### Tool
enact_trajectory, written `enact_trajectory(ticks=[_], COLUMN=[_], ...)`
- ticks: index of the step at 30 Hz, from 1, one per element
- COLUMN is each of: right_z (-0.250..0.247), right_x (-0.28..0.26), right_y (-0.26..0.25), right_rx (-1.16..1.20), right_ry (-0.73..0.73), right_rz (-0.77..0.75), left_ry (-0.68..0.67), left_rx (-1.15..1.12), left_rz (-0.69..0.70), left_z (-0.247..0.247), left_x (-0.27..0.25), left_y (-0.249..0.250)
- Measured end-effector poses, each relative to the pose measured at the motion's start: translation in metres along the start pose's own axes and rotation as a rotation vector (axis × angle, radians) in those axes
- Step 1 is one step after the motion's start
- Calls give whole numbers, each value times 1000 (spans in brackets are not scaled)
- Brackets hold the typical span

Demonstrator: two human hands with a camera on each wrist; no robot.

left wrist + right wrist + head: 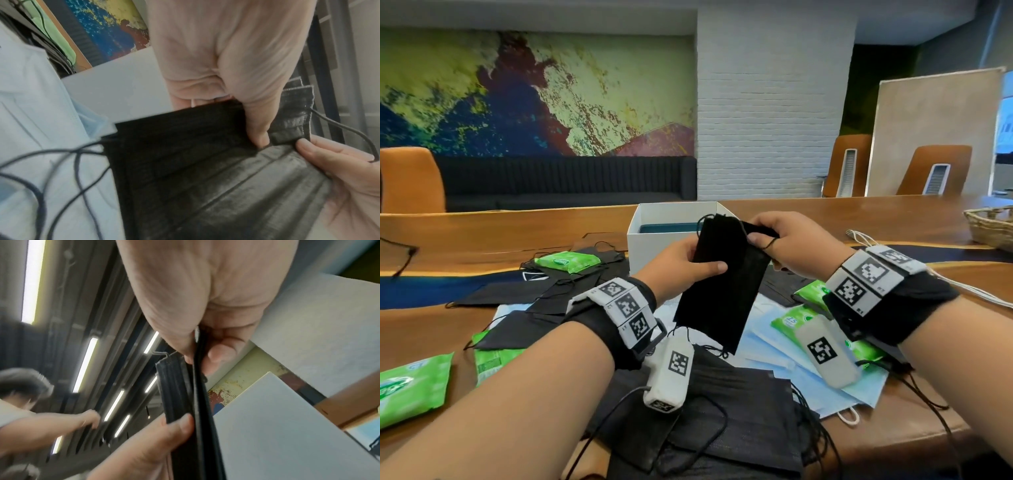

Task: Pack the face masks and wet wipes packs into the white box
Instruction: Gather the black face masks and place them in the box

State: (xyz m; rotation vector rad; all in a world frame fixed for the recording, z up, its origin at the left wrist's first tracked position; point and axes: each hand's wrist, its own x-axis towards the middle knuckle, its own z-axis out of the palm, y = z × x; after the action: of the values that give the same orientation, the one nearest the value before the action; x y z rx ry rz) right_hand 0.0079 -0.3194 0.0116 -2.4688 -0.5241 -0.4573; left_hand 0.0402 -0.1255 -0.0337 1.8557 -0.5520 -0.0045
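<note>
Both hands hold a small stack of black face masks (722,287) in the air just in front of the open white box (654,246). My left hand (688,262) pinches the stack at its left edge, thumb on top. At the stack's upper end my right hand (774,245) pinches it, an ear loop round one finger. In the left wrist view the black masks (205,170) fill the middle and the thumb (257,123) presses on them. The right wrist view shows the masks (185,394) edge-on between the fingers. Green wet wipes packs (566,262) lie on the table.
More black masks (739,428), light blue masks (784,346) and green wipes packs (412,387) are strewn over the wooden table (500,233). A wicker basket (993,226) stands at the far right. The box has a teal inside.
</note>
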Motion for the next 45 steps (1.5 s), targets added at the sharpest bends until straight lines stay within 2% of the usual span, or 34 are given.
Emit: enact_trajectory(ticks=[4,8,11,13,16,17,19,22,24,29,33,35,36,37,38,40,42,45], right_z=[-10,-18,-24,-28,-34,-37,-44,-50,-52,-49,-36,-28,-25,-22,-19,-12,-4,5], right_x=[5,9,10,12,16,18,23,35,45,75,108,125,132,138,145,157,165,173], right_y=[8,10,10,12,12,12,14,18,22,26,26,23,21,20,19,18,19,25], right_rx=[241,583,776,840,934,971,1037,1141,1196,1241,1232,1222,1218,1217,1218,1202,1179,1145], right_ry=[-60,-126,-95,-29,98,156,283,429,495,512,490,458,446,439,428,407,398,376], right_rz=[115,266,349,367,371,369,375,397,418,514,535,556,566,570,566,562,573,614], left_ry=[58,104,150,287,568,635,707,680,614,495,480,445,417,390,384,412,434,439], left_rx=[-46,-74,-73,-15,159,175,142,28,-42,-73,-19,23,160,176,62,4,-164,-255], left_rz=[-39,-41,-9,56,127,115,-10,-256,-354,-465,-464,-563,-561,-569,-569,-492,-457,-420], left_z=[-14,-27,-36,-43,-61,-68,-81,-90,-91,-87,-89,-90,-88,-88,-91,-90,-88,-86], left_x=[-1,-3,-4,-4,-2,0,6,14,20,39,49,47,47,48,51,52,55,50], left_y=[-1,6,9,9,6,4,-1,-6,-8,-6,-10,-11,-16,-19,-24,-35,-43,-42])
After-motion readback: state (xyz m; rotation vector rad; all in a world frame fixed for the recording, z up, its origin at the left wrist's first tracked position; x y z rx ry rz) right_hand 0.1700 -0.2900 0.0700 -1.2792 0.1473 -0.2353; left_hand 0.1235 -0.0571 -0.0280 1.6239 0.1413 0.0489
